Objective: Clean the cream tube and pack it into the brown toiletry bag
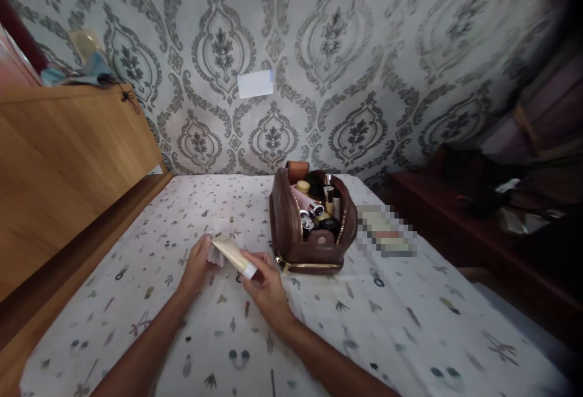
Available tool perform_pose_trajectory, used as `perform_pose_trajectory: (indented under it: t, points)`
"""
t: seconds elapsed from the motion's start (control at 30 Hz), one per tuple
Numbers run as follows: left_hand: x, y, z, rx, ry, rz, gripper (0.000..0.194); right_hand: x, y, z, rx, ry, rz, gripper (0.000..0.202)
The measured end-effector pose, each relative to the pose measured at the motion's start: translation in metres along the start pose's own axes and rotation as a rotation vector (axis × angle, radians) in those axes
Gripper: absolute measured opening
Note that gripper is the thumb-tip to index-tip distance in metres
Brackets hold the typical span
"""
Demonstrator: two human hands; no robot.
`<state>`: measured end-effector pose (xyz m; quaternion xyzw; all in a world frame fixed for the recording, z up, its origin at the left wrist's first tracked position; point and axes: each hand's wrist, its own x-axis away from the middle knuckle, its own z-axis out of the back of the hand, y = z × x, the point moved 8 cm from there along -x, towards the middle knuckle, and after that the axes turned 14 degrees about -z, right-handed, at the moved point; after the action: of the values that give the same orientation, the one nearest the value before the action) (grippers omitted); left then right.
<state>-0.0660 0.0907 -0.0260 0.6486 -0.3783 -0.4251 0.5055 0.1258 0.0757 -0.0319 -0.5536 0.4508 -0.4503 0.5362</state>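
Note:
My right hand (268, 288) grips a cream-coloured squeeze tube (231, 255) near its white cap, which points down and to the right. At the crimped end of the tube is my left hand (199, 260), its fingers closed on a thin white tissue-like piece (215, 257) that hangs below the tube. Whether the left fingers also touch the tube is hard to make out. Just right of my hands stands a brown leather-look cosmetic bag (286, 227), unzipped at the top. Inside are a pink cylinder (310, 201), several small bottles and a round tan lid (303, 187).
A white cloth (218, 336) with small printed motifs covers the surface. Right of the bag lies a flat, pixelated item (387, 232). Wooden furniture (73, 160) borders the left side, and a dark red ledge (423, 215) with dark items borders the right. Patterned wallpaper rises behind.

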Motion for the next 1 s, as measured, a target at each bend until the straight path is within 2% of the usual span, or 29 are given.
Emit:
perform_pose_trajectory:
  t: [0.07, 0.17, 0.3, 0.37, 0.43, 0.57, 0.63, 0.7, 0.87, 1.0]
  points:
    - [-0.002, -0.006, -0.007, 0.113, -0.034, 0.039, 0.047, -0.001, 0.000, 0.003, -0.002, 0.018, 0.033, 0.050]
    - [-0.002, -0.006, -0.011, 0.197, -0.020, 0.058, 0.043, -0.001, -0.003, 0.007, 0.027, 0.038, 0.072, 0.044]
    - [0.000, 0.000, -0.017, 0.145, -0.099, 0.041, 0.042, -0.002, -0.008, 0.008, 0.035, 0.035, 0.127, 0.043]
    - [0.000, 0.003, -0.016, 0.111, -0.106, 0.008, 0.044, -0.005, -0.005, 0.012, -0.029, 0.067, 0.103, 0.053]
    - [-0.001, 0.007, -0.012, 0.034, -0.098, -0.039, 0.043, -0.010, 0.001, 0.016, -0.086, 0.095, 0.049, 0.053]
    - [-0.001, 0.028, -0.008, -0.323, -0.126, -0.307, 0.031, -0.016, 0.003, 0.017, -0.119, 0.113, 0.012, 0.036]
    - [0.001, 0.037, -0.009, -0.477, -0.136, -0.452, 0.027, -0.016, 0.003, 0.016, -0.153, 0.100, -0.007, 0.036]
    - [0.006, 0.037, -0.013, -0.567, -0.176, -0.545, 0.027, -0.014, 0.004, 0.013, -0.188, 0.072, -0.040, 0.038]
    - [0.024, 0.030, -0.033, -0.734, -0.370, -0.750, 0.035, -0.011, 0.005, 0.009, -0.227, 0.050, -0.084, 0.037]
    - [0.048, 0.034, -0.054, -0.851, -0.572, -0.979, 0.045, -0.008, -0.002, 0.010, -0.183, 0.063, -0.029, 0.026]
